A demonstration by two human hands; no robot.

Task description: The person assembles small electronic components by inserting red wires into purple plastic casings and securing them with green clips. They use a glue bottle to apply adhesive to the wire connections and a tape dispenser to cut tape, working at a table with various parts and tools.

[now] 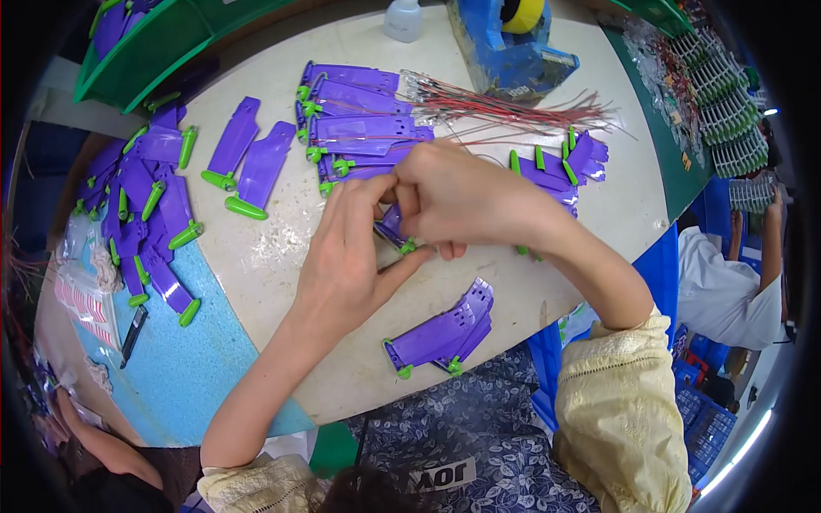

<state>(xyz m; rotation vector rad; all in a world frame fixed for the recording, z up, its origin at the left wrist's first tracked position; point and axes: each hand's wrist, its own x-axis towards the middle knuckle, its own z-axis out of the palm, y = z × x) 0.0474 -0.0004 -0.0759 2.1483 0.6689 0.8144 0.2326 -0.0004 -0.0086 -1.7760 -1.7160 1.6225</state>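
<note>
Between my hands is a purple plastic wing-shaped piece [390,225] with a green end, mostly covered by my fingers. My left hand [340,244] grips it from the left, thumb stretched toward the green end. From the right, my right hand [457,195] pinches at the same piece with bent fingers; what the fingertips hold there is hidden. Just beyond them lies a row of similar purple pieces [359,128] with green ends and thin wires. A bundle of red and black wires [505,109] runs right from that row. Nearer me rest stacked purple pieces [445,329].
A heap of purple pieces [141,201] covers the left side, partly over a blue mat [184,368]. More purple pieces [552,175] lie right of my hands. A blue tape dispenser [513,56] and white bottle [402,20] stand at the back. Other people work at both sides.
</note>
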